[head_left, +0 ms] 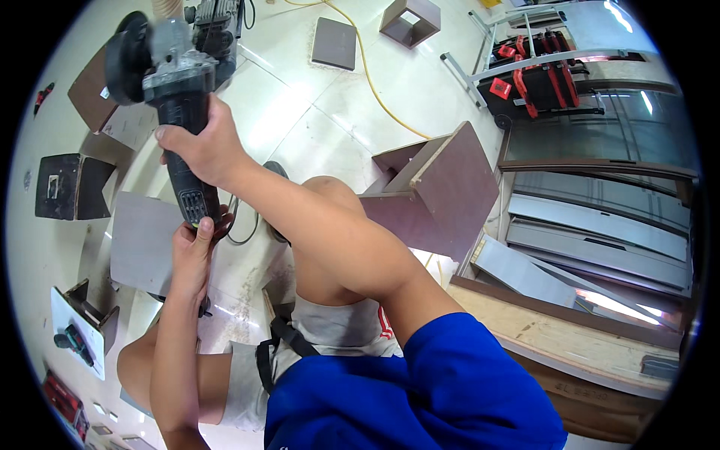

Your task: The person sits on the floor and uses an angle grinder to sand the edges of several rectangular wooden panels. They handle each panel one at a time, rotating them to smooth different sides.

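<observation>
An angle grinder (177, 112) with a dark body and grey metal head is lifted in front of me at the upper left. Its round black disc (126, 60) is somewhat blurred. My right hand (206, 146) wraps around the body just below the head, thumb across the near side. My left hand (196, 244) grips the rear end of the body from below, its thumb up against the casing. Part of the left fingers is hidden behind the tool. A dark cord (246, 234) loops down beside my left hand.
Brown box-like wooden pieces lie around, including a large one (450, 195) at right and a small open one (410, 22) at the back. A grey panel (142, 240) is at left. A yellow hose (367, 75) crosses the tiled floor. A cordless drill (73, 341) rests on a white board.
</observation>
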Motion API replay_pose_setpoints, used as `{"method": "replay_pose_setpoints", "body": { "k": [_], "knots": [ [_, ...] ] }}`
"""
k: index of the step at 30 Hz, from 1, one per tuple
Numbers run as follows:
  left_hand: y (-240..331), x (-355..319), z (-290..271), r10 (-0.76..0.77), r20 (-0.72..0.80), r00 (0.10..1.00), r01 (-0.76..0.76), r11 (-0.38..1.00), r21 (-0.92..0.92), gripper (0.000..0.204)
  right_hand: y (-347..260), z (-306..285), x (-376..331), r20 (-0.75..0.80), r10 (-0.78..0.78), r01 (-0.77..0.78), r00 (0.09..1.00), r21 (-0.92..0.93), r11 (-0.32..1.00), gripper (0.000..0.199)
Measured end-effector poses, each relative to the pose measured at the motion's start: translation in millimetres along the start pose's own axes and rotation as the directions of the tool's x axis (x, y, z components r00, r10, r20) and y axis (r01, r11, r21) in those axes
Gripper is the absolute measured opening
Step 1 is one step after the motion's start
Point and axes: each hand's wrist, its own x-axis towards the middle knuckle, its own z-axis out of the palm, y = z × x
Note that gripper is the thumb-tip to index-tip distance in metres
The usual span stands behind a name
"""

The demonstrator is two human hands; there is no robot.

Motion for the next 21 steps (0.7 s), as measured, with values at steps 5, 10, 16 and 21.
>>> {"method": "replay_pose_setpoints", "body": {
  "k": [5, 10, 16, 21],
  "knots": [
    [4, 10, -9, -0.045, -0.017, 0.999, 0.045, 0.999, -0.024, 0.065, 16, 11, 11, -0.009, 0.04, -0.041, 0.999, -0.149, 0.988, 0.041],
    [-1, 23, -18, -0.082, -0.034, 0.996, 0.079, 0.993, -0.084, 0.051, 11, 22, 16, -0.038, -0.015, 0.003, 0.999, -0.298, 0.955, 0.048],
    [3, 16, -20, -0.059, -0.083, 0.995, 0.058, 0.998, -0.015, 0.058, 8, 23, 11, -0.105, -0.031, -0.003, 0.994, -0.309, 0.951, 0.051],
    [12, 15, -38, 0.357, -0.182, 0.916, -0.211, 0.816, 0.538, 0.069, 15, 33, -7, -0.211, -0.056, -0.016, 0.976, -0.322, 0.947, 0.057]
  ]
}}
